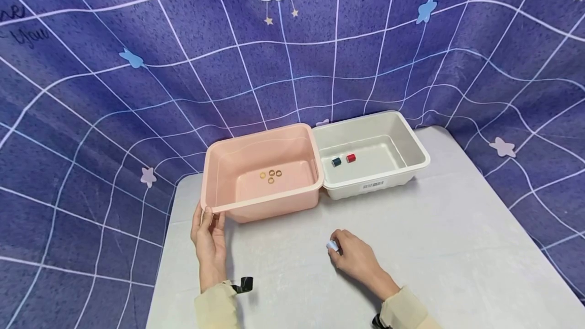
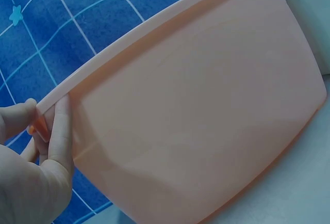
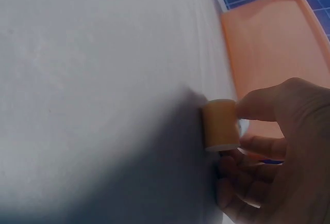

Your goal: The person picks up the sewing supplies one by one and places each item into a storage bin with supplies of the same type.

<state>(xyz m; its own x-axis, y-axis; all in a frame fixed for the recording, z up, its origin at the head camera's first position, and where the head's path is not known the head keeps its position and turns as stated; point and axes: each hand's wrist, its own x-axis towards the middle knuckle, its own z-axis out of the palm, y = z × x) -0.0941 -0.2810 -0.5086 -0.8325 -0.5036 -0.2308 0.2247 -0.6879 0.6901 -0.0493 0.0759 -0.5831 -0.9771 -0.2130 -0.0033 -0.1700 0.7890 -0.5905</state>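
My left hand [image 1: 211,242] grips the near left corner of a pink plastic bin [image 1: 274,206]; in the left wrist view its thumb and fingers [image 2: 63,131] pinch the rim. Several gold rings [image 1: 271,173] lie on the bin's floor. Low over the table in front of the bins, my right hand [image 1: 356,258] pinches a small spool of thread. The head view shows a light blue piece [image 1: 332,245] at its fingertips. In the right wrist view a tan-orange spool [image 3: 220,125] with pale ends sits at the fingertips, a pale piece [image 3: 244,127] partly hidden behind it.
A white bin [image 1: 376,179] with a barcode label stands against the pink bin's right side. Inside it lie a dark blue spool [image 1: 336,162] and a red spool [image 1: 351,158]. Purple-blue gridded cloth [image 1: 292,60] rises behind and beside the white-covered table [image 1: 457,248].
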